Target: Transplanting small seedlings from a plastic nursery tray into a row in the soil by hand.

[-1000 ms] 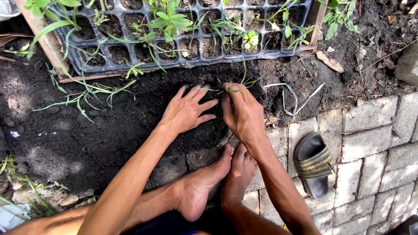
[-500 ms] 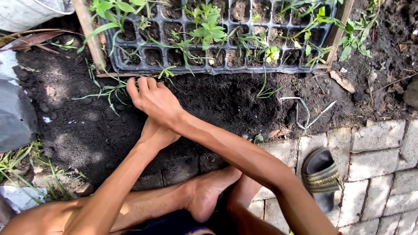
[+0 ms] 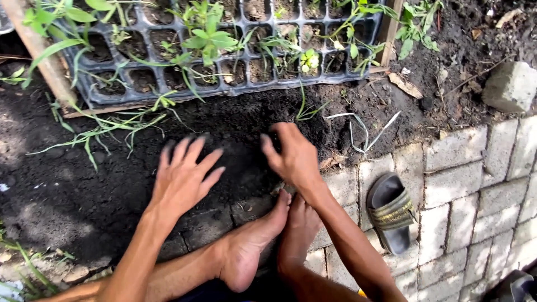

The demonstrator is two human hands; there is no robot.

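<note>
Diff vs half a second ago: arms no longer crossed. Right hand (image 3: 293, 156) was reaching across to the far left by the pulled weeds, now it's back on its own side, over the dark soil (image 3: 235, 126) just below the seedling tray (image 3: 224, 84). Left hand (image 3: 184, 179) was tucked under the right forearm, now it's out in the open, fingers spread apart and flat, palm down on or just above the soil, holding nothing visible. Right hand fingers are curled together with fingertips down at the soil; can't tell whether they pinch anything, the tips are dark with dirt and blend into the ground. View has also shifted: tray sits higher and further left, grey bag at the left edge is gone from frame, a loose paving block (image 3: 509, 86) now shows top right. Loose weeds (image 3: 112, 126) lie on the soil left of the left hand, apart from it; a small grass sprout (image 3: 305, 109) stands just above the right hand, not touched. Bare feet (image 3: 274, 235) rest together at the soil/paver (image 3: 475, 184) edge, sandal (image 3: 391, 212) beside them on the right. Hard to read: left fingertips are motion-blurred, contact with soil unclear. Tray top is cut off by the frame; tray cells are partly hidden by leaves.
</note>
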